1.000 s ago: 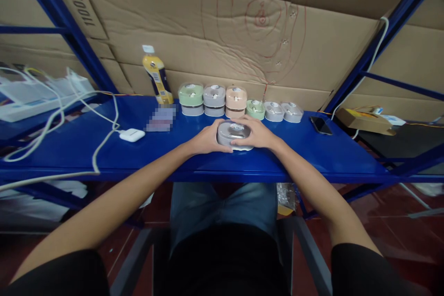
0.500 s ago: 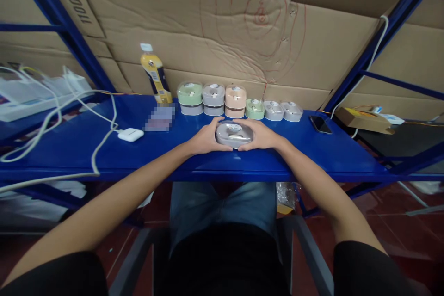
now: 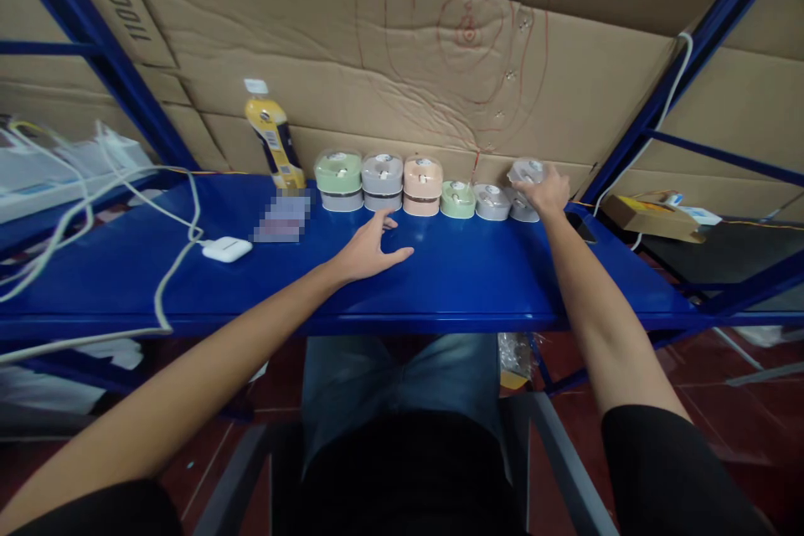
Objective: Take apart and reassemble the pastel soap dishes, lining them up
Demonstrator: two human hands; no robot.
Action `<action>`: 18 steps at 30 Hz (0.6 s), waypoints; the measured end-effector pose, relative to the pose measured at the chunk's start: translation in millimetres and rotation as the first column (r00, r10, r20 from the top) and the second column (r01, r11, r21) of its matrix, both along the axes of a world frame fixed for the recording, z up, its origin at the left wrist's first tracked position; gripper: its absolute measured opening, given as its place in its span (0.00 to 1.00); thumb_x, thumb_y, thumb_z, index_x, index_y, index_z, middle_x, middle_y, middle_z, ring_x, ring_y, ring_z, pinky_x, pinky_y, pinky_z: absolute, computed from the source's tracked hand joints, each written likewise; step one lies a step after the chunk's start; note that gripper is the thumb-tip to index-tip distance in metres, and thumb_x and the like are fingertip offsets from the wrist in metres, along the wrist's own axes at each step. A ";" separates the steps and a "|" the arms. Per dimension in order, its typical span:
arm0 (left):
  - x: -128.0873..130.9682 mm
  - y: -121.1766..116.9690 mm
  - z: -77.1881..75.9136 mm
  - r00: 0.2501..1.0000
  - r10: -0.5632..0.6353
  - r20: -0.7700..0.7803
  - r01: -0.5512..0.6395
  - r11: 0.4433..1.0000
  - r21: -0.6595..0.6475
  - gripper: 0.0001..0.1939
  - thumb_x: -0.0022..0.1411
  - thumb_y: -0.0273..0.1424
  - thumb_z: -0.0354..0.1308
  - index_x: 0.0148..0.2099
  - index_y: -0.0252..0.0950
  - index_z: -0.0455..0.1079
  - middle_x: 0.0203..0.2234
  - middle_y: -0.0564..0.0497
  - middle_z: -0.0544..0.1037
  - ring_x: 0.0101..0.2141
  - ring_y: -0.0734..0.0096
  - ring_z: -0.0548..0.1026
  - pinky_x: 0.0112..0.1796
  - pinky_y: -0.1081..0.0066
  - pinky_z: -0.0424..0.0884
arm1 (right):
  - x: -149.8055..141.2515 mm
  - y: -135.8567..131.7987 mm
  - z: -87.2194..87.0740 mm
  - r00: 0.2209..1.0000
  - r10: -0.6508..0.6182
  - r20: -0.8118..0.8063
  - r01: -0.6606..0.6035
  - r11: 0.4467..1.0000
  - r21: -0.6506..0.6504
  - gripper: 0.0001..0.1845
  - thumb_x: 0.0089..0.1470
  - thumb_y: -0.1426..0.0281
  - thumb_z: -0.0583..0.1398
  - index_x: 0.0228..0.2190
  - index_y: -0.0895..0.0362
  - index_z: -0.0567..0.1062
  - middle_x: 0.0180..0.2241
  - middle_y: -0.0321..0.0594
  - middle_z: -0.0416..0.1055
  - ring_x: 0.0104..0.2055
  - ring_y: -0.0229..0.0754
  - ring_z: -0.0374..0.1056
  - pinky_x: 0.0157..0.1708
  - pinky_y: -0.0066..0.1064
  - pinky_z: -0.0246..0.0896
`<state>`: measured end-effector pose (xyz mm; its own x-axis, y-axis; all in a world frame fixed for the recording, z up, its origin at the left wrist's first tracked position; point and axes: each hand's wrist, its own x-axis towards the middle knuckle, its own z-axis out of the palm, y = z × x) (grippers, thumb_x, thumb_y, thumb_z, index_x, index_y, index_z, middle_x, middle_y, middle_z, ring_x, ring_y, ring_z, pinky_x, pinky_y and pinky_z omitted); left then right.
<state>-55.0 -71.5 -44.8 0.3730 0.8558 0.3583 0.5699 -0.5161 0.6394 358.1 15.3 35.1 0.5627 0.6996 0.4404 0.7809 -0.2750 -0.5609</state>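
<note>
Carried the grey box (image 3: 526, 171) from centre frame up to the right end of the row, onto another grey box (image 3: 523, 207), right hand (image 3: 549, 191) with fingers clamped on it. Left hand (image 3: 368, 249) stayed at centre on the blue bench (image 3: 126, 268), fingers apart, holding nothing. Stood further left in the row: green (image 3: 339, 179), grey (image 3: 382, 180) and pink stacks (image 3: 422, 184); bottle (image 3: 271, 136) upper left.

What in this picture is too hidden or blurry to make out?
- Head view: the pixelated patch on the shelf is blurred out.
- The grey container is partly covered by the right hand; whether it rests on the one below is unclear.
- The phone is mostly behind the right forearm.
- The yellow bottle label is too small to read.
</note>
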 end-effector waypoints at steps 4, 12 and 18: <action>0.1 0.7 -1.5 1.000 0.000 -0.019 0.000 1.000 0.006 0.51 0.63 0.55 0.70 0.77 0.37 0.57 0.64 0.34 0.77 0.66 0.38 0.76 0.68 0.40 0.71 | -6.5 5.2 -9.5 0.994 -0.074 0.077 0.082 0.990 -0.115 0.49 0.56 0.45 0.74 0.66 0.60 0.72 0.66 0.71 0.69 0.70 0.73 0.69 0.67 0.61 0.64; 1.1 -1.5 2.4 0.998 0.001 -0.065 -0.003 1.000 -0.029 0.52 0.62 0.56 0.68 0.77 0.35 0.56 0.66 0.31 0.75 0.67 0.36 0.74 0.68 0.39 0.70 | -35.8 -9.3 -9.0 0.922 0.106 0.373 -0.119 0.993 0.013 0.44 0.68 0.50 0.61 0.71 0.67 0.64 0.74 0.76 0.59 0.76 0.77 0.56 0.70 0.71 0.55; 1.4 -0.2 1.1 0.997 0.004 -0.076 -0.006 1.000 -0.020 0.52 0.62 0.55 0.68 0.76 0.32 0.56 0.66 0.29 0.74 0.68 0.37 0.74 0.69 0.41 0.69 | -100.5 -12.7 -35.0 0.535 0.703 0.469 -0.633 0.701 -0.328 0.45 0.66 0.46 0.61 0.73 0.61 0.66 0.79 0.62 0.58 0.81 0.72 0.53 0.78 0.65 0.50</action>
